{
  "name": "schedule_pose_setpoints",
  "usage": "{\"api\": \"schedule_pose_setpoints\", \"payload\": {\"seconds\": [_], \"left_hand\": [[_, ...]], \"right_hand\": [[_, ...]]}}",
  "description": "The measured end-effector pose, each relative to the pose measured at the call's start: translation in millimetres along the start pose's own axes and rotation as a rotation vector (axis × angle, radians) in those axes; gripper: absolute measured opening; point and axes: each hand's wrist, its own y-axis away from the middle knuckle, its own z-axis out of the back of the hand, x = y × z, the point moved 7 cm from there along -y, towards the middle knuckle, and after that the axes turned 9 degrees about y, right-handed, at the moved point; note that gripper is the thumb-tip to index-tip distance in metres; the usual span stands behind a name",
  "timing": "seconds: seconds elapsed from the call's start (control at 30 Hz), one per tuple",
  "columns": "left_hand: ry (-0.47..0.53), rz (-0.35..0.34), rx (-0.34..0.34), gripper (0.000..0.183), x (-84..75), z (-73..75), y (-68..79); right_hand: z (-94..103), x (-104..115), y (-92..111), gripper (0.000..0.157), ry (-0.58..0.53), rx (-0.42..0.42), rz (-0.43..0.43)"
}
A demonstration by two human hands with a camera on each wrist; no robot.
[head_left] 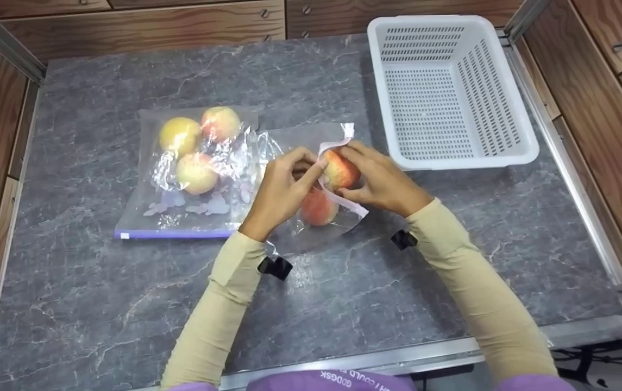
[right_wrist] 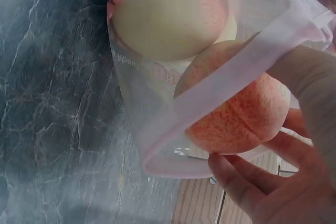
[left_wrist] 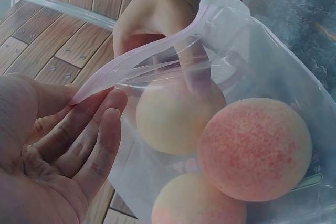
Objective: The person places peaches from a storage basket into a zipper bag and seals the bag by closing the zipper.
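A clear zip bag [head_left: 300, 136] with a pink zip strip lies in front of me, its mouth spread open. My left hand [head_left: 281, 187] pinches the bag's edge at the strip between thumb and finger. With curled fingers and thumb, my right hand [head_left: 384, 176] grips a red-and-yellow peach [head_left: 343, 171] at the mouth; in the right wrist view the pink strip [right_wrist: 215, 95] crosses in front of this peach. Inside the bag, the left wrist view shows a red-speckled peach [left_wrist: 254, 150] and a paler peach [left_wrist: 197, 203] below the gripped one.
To the left lies another clear bag [head_left: 131, 201] with a purple zip [head_left: 180, 234], holding three peaches [head_left: 196, 174]. A white slotted plastic basket [head_left: 465, 160] stands at the back right. Everything is on a grey marbled table [head_left: 126, 320] with a metal edge.
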Motion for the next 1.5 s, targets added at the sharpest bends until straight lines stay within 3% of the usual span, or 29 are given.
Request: {"api": "schedule_pose_setpoints", "payload": {"seconds": [0.13, 0.37, 0.6, 0.8, 1.0, 1.13, 1.33, 1.4, 1.5], "left_hand": [[-0.017, 0.003, 0.0, 0.014, 0.2, 0.1, -0.5], [-0.042, -0.023, 0.014, 0.013, -1.5, -4.4, -2.2], [-0.057, -0.012, 0.018, 0.012, 0.4, -6.8, -2.3], [-0.051, -0.009, 0.024, 0.011, 1.2, -8.6, -2.3], [-0.023, -0.021, 0.041, 0.011, 2.2, -11.5, -3.0], [-0.026, -0.025, 0.047, 0.011, 3.6, -12.4, -2.6], [-0.021, 0.002, 0.019, 0.013, 4.2, -8.7, -2.4], [-0.007, 0.013, 0.006, 0.012, 3.5, -6.3, -2.1], [0.006, 0.021, -0.008, 0.011, 1.6, -3.2, -1.6]], "right_hand": [[-2.4, 3.7, -3.6, 0.064, 0.067, 0.04, 0.022], [-7.4, 13.4, -4.2, 0.067, 0.169, 0.033, 0.182], [-13.1, 12.9, -4.4, 0.06, 0.204, 0.057, 0.198], [-17.0, 9.5, -4.5, 0.066, 0.211, 0.081, 0.182], [-22.2, 6.0, -2.2, 0.058, 0.2, 0.05, 0.228], [-26.3, 3.3, -0.4, 0.058, 0.161, 0.052, 0.234], [-20.4, -1.8, 2.5, 0.057, 0.012, 0.106, 0.142], [-11.8, -2.2, 4.6, 0.052, -0.057, 0.069, 0.115], [6.8, -2.1, 11.1, 0.04, -0.146, -0.06, 0.064]]}}
